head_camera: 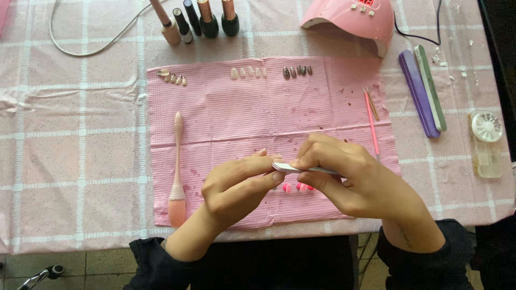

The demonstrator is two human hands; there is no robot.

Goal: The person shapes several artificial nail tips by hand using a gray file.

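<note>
My right hand (349,177) grips a slim white nail file (301,169) by its right part, its tip pointing left. My left hand (236,185) pinches something small against the file's tip; I cannot see what it is. Both hands hover over the lower middle of a pink mat (226,118). Several bright pink press-on nails (295,187) lie on the mat just under my fingers.
A pink dust brush (177,172) lies at the mat's left. Rows of press-on nails (248,72) line its top edge. Nail polish bottles (207,21) and a pink nail lamp (352,19) stand behind. Purple and green buffers (424,91), thin sticks (371,115) and a round gem wheel (486,127) lie right.
</note>
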